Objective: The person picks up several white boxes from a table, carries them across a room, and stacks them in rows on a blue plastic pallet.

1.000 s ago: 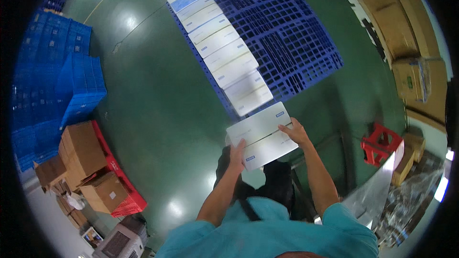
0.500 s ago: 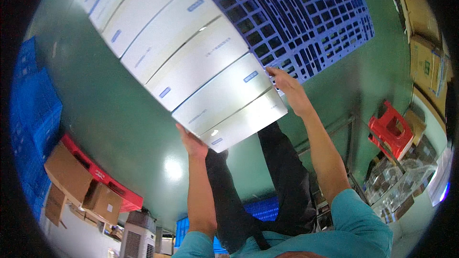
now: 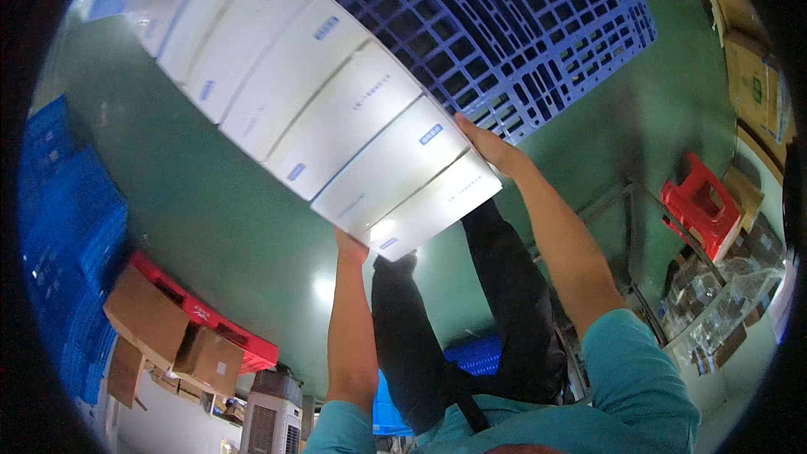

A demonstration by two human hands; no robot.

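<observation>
A long row of white boxes (image 3: pixel 357 109) with small blue labels reaches from in front of my body to the upper left. The boxes lie tight against one another. My right hand (image 3: pixel 489 150) grips the right side of the near end, its fingers partly behind the edge. At the near left corner, my left hand (image 3: pixel 351 245) holds the row from its side and below; its fingers are mostly hidden by the boxes. A blue plastic pallet (image 3: pixel 504 25) shows beyond the boxes, which cover part of it.
Blue stacked sheets or crates (image 3: pixel 71 227) stand at the left, near a red pallet (image 3: pixel 202 311) and open cardboard boxes (image 3: pixel 147 311). On the right are a red stool (image 3: pixel 704 206), clear plastic wrap (image 3: pixel 723 303), a metal frame (image 3: pixel 626 193) and cartons (image 3: pixel 752 88). The floor (image 3: pixel 210 193) is green.
The near end of the box row has tilted slightly, and its far part sits lower in the picture. My left hand has slipped further under the boxes. The surroundings have shifted with my head.
</observation>
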